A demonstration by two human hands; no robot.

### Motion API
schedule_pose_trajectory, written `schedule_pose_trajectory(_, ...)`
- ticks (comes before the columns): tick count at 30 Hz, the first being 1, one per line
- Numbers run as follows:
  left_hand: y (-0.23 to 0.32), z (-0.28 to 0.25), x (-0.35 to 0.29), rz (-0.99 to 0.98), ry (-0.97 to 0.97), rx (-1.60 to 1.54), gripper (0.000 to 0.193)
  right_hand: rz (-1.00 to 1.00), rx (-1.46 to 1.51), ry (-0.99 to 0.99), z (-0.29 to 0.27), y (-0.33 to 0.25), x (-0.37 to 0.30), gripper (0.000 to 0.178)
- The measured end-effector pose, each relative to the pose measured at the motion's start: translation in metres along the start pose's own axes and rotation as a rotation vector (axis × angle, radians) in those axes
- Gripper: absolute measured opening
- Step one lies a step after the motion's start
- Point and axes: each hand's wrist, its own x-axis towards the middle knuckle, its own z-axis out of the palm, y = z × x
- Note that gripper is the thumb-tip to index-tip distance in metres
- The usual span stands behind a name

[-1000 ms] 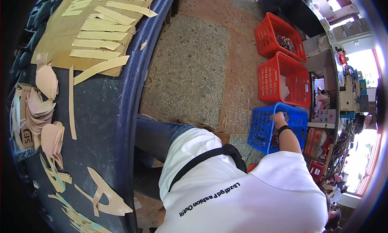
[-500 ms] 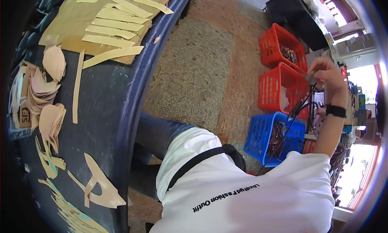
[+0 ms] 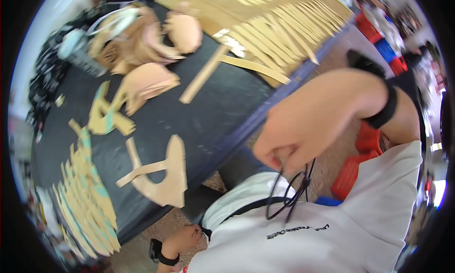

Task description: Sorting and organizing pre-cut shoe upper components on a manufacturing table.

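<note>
Raised over the table's edge, my right hand [image 3: 303, 123] is closed on a thin black cord [image 3: 305, 183]. Loops of this cord dangle below the fingers, in front of my white shirt; what else the fist encloses is hidden. Down at my waist, my left hand [image 3: 185, 237] has its fingers curled, close to a black strap. Motion blur hides whether it holds anything. On the dark table [image 3: 204, 126], the nearest thing to my right hand is a pale strip [image 3: 256, 68]. A flat beige cut-out piece [image 3: 173, 173] with a curved opening lies nearer to me.
Rows of pale strips [image 3: 265, 40] cover a cardboard sheet [image 3: 199, 3] at the far side. Stacked rounded beige pieces [image 3: 147, 78] and a heap of thin offcuts [image 3: 85, 197] lie on the left. Red baskets [image 3: 353, 173] and a blue basket [image 3: 327, 201] stand on the floor behind my right arm.
My right hand has swung left from beside the baskets to the table's edge, bringing the black cord. My view has turned toward the table. My left hand has come into sight.
</note>
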Motion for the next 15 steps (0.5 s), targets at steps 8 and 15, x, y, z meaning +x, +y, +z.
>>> schedule_pose_trajectory(8, 0.078, -0.082, -0.055, 0.354, -0.012, -0.035, 0.022, -0.441, -0.223, -0.058, -0.019, -0.054, 0.172, 0.024)
schedule_pose_trajectory(15, 0.075, -0.126, -0.070, 0.437, 0.579, -0.350, 0.017, -0.542, 0.008, 0.639, -0.083, -0.052, 0.211, 0.019)
